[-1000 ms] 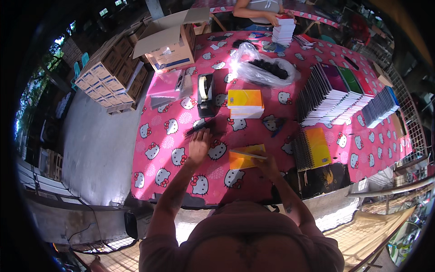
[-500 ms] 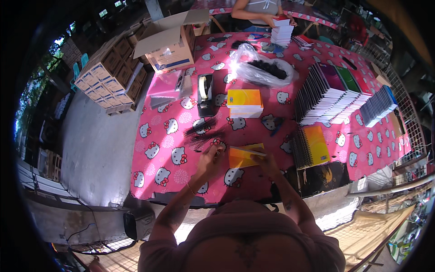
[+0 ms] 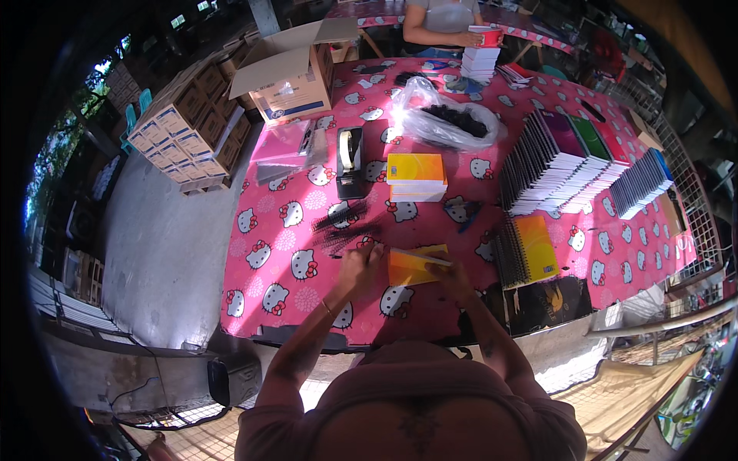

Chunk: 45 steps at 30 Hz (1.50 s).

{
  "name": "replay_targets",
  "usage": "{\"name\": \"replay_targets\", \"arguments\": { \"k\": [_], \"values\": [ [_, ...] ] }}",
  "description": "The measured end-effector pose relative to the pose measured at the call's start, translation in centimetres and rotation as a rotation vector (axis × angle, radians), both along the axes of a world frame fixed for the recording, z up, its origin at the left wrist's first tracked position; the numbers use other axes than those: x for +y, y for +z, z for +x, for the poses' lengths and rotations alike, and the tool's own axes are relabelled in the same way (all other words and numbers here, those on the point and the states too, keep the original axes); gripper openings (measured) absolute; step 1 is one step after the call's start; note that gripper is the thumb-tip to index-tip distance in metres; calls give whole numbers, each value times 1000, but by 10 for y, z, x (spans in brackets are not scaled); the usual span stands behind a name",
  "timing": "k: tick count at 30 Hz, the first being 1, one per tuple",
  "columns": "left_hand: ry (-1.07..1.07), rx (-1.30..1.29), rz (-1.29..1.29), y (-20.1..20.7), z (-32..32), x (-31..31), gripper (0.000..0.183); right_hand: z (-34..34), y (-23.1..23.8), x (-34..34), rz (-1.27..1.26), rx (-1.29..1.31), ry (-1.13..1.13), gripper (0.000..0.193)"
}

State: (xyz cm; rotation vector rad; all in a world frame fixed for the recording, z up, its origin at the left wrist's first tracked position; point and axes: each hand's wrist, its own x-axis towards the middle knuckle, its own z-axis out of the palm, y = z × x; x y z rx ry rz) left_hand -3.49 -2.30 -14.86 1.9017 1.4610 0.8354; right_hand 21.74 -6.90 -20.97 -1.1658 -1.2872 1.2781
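Note:
A yellow-orange notebook without a spiral on it lies in front of me on the pink patterned table. My right hand is closed on its right side, thumb on top. Just off its left edge is my left hand, fingers curled together; whatever they may hold is hidden. Loose black spiral coils lie just beyond that hand. Farther back stands a small stack of yellow notebooks. Yellow spiral-bound notebooks lie to my right.
A tape dispenser and clear plastic sleeves lie at left, below an open carton. A plastic bag of black coils is farther back. Spiral notebook stacks fill the right. Pliers lie mid-table. Across, a person handles notebooks.
My left hand has shifted slightly, its fingers curling further. My right hand and the notebook stay nearly still. The person across has moved a red-covered notebook at the stack.

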Motion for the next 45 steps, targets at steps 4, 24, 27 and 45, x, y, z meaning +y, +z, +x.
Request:
{"name": "replay_targets", "arguments": {
  "k": [4,24,27,45],
  "values": [
    [-101,-164,-2,-4,-7,2,24,0,-1,1,9,1,10,29],
    [-452,21,229,14,-13,20,19,7,11,4,-69,-116,66,33],
    [-419,-57,315,26,-3,16,18,7,21,4,-114,-134,42,33],
    [-132,608,651,67,35,-11,86,-29,98,-26,96,-95,-175,28]
  ]
}}
